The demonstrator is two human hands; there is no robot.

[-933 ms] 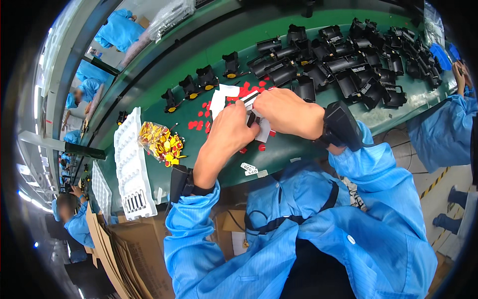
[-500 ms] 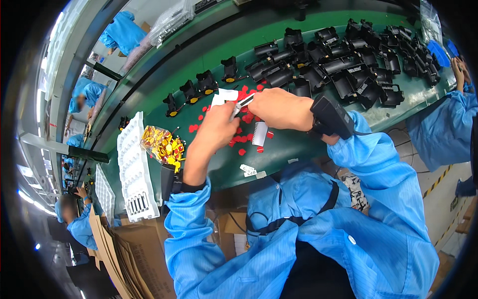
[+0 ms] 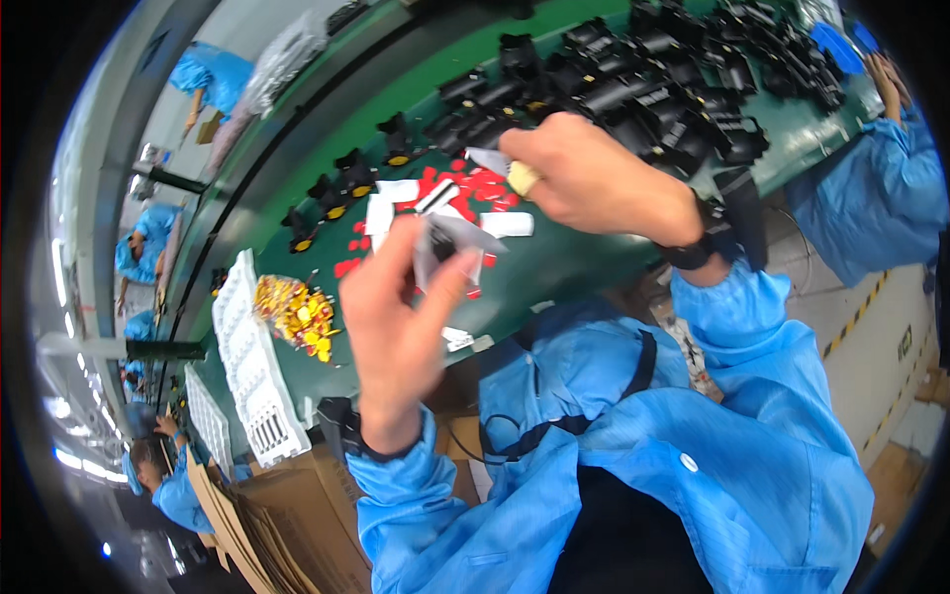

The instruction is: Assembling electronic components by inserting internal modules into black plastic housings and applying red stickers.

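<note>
My left hand [image 3: 391, 322] is over the near part of the green bench, thumb and fingers closed on a greyish translucent sheet [image 3: 427, 259] with a dark patch behind it. Motion blurs the sheet, so its exact kind is unclear. To its right and farther away, my right hand [image 3: 584, 183] is bent with its fingers together; a pale yellow finger cot [image 3: 522, 178] covers one fingertip. A small pale flat piece [image 3: 485, 160] sticks out from those fingers. Beneath both hands lie scattered red discs [image 3: 483, 185] and white slips of paper [image 3: 508, 225].
Black plastic housings [image 3: 633, 99] crowd the bench's far right, with several more in a row at the left. A bag of yellow-and-red pieces [image 3: 295, 312] and a white moulded tray [image 3: 252, 361] lie left. Flattened cardboard [image 3: 287, 515] stands below. Another person's hands [image 3: 886, 84] are far right.
My hands, together on a black-and-white strip before, have come apart. The left has moved nearer with a translucent sheet; the right has lifted slightly away. The view has shifted a little.
</note>
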